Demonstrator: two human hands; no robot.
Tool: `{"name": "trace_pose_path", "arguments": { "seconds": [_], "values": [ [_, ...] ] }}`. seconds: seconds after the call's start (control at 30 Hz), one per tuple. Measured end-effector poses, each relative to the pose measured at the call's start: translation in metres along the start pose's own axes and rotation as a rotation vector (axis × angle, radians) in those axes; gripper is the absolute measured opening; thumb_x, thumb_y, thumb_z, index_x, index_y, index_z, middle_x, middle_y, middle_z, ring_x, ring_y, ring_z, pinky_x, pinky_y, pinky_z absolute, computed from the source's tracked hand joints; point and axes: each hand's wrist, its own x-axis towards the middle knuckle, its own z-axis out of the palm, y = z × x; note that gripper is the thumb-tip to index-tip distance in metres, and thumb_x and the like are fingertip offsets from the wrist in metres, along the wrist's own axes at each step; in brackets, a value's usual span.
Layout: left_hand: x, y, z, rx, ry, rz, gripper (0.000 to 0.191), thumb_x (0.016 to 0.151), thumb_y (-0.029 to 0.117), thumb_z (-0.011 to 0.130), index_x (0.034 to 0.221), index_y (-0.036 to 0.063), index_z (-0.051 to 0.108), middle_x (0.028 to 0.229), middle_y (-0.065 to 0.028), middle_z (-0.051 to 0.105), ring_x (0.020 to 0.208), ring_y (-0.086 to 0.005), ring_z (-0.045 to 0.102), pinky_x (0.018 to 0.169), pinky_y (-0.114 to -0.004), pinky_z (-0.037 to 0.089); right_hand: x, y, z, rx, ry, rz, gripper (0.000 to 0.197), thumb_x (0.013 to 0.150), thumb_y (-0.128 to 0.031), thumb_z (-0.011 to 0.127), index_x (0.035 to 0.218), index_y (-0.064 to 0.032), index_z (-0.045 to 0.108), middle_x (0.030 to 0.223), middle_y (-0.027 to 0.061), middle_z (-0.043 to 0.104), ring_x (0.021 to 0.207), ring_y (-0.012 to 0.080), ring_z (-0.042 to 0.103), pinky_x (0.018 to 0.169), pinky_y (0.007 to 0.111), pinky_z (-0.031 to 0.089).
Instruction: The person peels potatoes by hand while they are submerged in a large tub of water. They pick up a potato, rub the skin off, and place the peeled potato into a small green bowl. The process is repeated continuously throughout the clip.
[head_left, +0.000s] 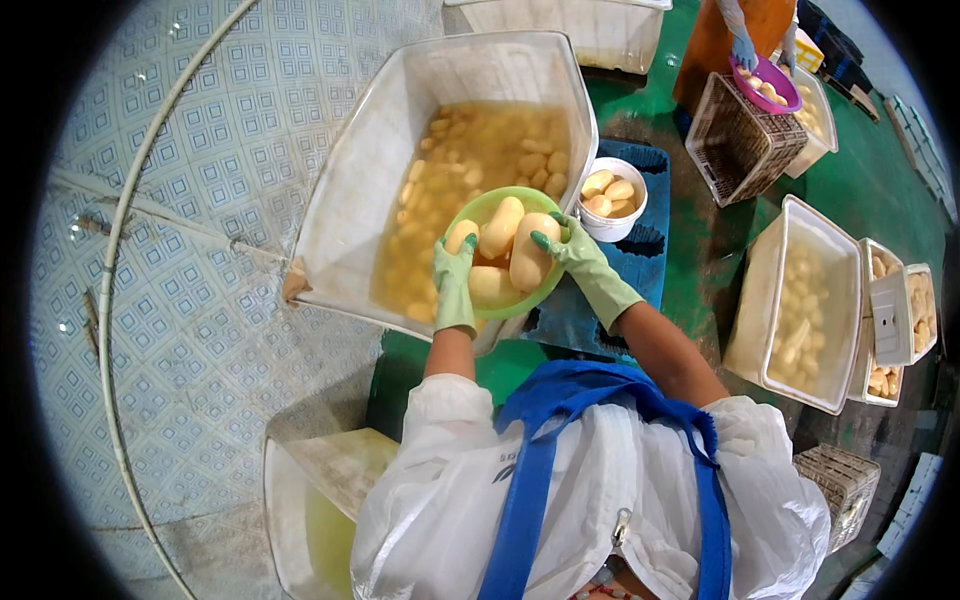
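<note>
A lime-green plastic bowl (504, 306) with several large peeled potatoes in it is before me, over the near right part of a white tub (337, 187). My left hand (454, 281), in a pale green rubber glove, has thumb and fingers around a smaller peeled potato (460, 235) at the bowl's left edge. On the right, my gloved right hand (581, 247) grips a large peeled potato (535, 262), its thumb across the front. Cloudy yellowish water (442, 247) and many peeled potatoes fill the tub's lower part.
A white bucket (613, 229) of peeled potatoes stands on a blue plastic pallet (652, 172). Rightward is a cream tub (750, 307) with potatoes in water. A co-worker's gloved hand (744, 52) is at a purple bowl (780, 103) on a crate (739, 142). A hose (112, 255) curves along the left.
</note>
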Motion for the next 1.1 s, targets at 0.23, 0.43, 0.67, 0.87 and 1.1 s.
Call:
{"name": "trace_pose_path", "arguments": {
  "seconds": [0.23,0.43,0.67,0.87,1.1],
  "values": [
    [0.006,-0.010,0.004,0.000,0.010,0.055,0.084,0.071,0.053,0.074,0.131,0.0015,0.046,0.123,-0.0233,0.057,0.111,-0.0360,0.057,0.094,-0.043,0.045,-0.003,0.002,-0.001,-0.068,0.039,-0.033,0.085,0.070,-0.038,0.083,0.133,0.0010,0.043,0.122,0.0128,0.057,0.111,0.0214,0.055,0.097,0.034,0.044],
    [0.016,-0.025,0.014,0.065,0.029,0.077,0.084,0.071,0.057,0.073,0.130,0.0042,0.047,0.122,-0.0232,0.057,0.111,-0.0375,0.056,0.093,-0.044,0.046,-0.005,0.014,-0.009,-0.144,-0.007,-0.099,0.083,0.074,-0.033,0.080,0.135,0.0028,0.036,0.126,0.0142,0.052,0.114,0.0212,0.052,0.098,0.034,0.043],
    [0.014,-0.016,0.010,0.023,-0.018,0.157,0.084,0.071,0.057,0.073,0.128,0.0014,0.048,0.120,-0.0243,0.057,0.109,-0.0365,0.057,0.093,-0.044,0.046,-0.022,0.010,-0.006,-0.193,0.093,-0.073,0.086,0.070,-0.039,0.081,0.135,0.0011,0.041,0.124,0.0179,0.056,0.114,0.0257,0.055,0.098,0.036,0.043],
    [0.012,-0.009,0.006,0.055,-0.046,0.108,0.085,0.070,0.055,0.075,0.129,-0.0001,0.047,0.121,-0.0238,0.057,0.110,-0.0354,0.057,0.093,-0.043,0.046,-0.032,-0.015,0.003,-0.275,0.117,-0.073,0.087,0.070,-0.041,0.080,0.135,0.0013,0.041,0.123,0.0207,0.057,0.114,0.0281,0.056,0.098,0.036,0.043],
    [0.007,0.007,-0.003,0.042,-0.117,0.097,0.087,0.071,0.056,0.074,0.132,0.0017,0.045,0.125,-0.0230,0.055,0.114,-0.0345,0.055,0.095,-0.043,0.045,-0.026,-0.004,0.000,-0.201,0.103,-0.116,0.087,0.071,-0.043,0.079,0.136,-0.0004,0.040,0.124,0.0190,0.056,0.114,0.0289,0.056,0.098,0.036,0.043]
  ]
}}
